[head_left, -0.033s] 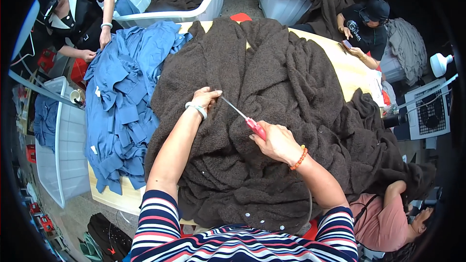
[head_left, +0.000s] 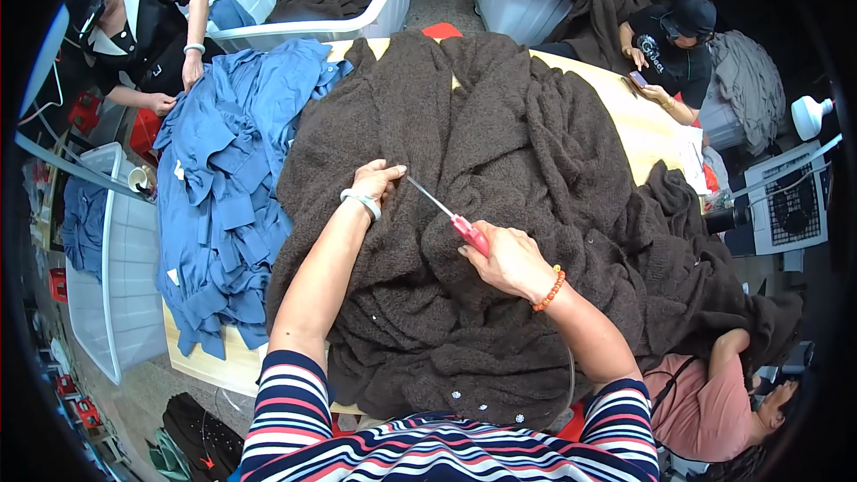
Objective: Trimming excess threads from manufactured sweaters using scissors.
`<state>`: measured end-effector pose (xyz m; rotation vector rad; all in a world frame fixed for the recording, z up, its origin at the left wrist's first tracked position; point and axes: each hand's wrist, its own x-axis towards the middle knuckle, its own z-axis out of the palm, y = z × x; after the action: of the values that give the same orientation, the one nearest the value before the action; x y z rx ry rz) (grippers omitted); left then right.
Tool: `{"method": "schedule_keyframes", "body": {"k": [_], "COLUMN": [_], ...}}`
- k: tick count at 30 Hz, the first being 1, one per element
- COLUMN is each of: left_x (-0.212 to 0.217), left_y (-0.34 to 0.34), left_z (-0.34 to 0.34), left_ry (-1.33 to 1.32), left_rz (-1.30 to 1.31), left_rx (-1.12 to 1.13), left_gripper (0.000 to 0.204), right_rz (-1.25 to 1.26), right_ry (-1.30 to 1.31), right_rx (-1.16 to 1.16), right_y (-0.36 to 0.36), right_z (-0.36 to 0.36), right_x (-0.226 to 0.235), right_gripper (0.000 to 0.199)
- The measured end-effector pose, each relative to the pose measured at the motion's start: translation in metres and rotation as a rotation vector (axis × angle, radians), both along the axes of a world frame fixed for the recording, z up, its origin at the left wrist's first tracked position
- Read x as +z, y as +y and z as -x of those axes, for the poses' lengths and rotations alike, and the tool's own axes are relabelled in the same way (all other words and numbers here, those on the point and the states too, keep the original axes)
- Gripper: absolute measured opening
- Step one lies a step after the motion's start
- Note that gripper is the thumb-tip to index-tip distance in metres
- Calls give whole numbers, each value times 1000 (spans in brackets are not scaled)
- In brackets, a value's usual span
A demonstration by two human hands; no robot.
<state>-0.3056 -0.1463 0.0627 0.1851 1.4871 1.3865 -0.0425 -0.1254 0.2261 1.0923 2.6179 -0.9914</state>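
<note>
Table (head_left: 647, 138): we logged a brown knit pile (head_left: 500, 214) at centre and blue garments (head_left: 223, 205) at nine o'clock. Our left hand (head_left: 379, 183) pinched knit. Our right hand (head_left: 509, 259) grasped red-handled snips (head_left: 446, 214), blade pointing ten o'clock toward the left grip.

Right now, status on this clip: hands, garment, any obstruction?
Left hand pinching brown knit garment. Right hand gripping red-handled snips, tip at left fingers. Blue garment pile alongside, not obstructing.
</note>
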Motion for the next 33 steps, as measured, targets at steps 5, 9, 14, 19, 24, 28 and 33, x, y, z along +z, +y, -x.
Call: {"method": "schedule_keyframes", "body": {"k": [5,9,14,19,24,28,33], "left_x": [14,8,17,8,4,-2,11], "left_y": [-8,-21,-25,-26,-26,-31,-65], "left_z": [-14,-10,-14,-12,-14,-9,-26], "left_ry": [169,226,135,116,93,173,319], "left_rz": [-57,-87,-113,-169,-165,-183,-129], "left_rx": [37,20,52,65,73,47,13], "left_gripper": [14,11,10,6,7,11,40], "right_rz": [-22,-91,-104,-110,-10,17,30], "right_ry": [-29,-14,-36,7,-42,-36,-75], "right_rx": [-12,28,69,7,131,172,198], "right_y": [5,4,6,8,5,-5,-17], "right_z": [2,10,17,19,12,4,-12], "right_x": [-6,-5,-4,0,-2,6,22], "right_gripper": [25,26,27,28,32,32,30]}}
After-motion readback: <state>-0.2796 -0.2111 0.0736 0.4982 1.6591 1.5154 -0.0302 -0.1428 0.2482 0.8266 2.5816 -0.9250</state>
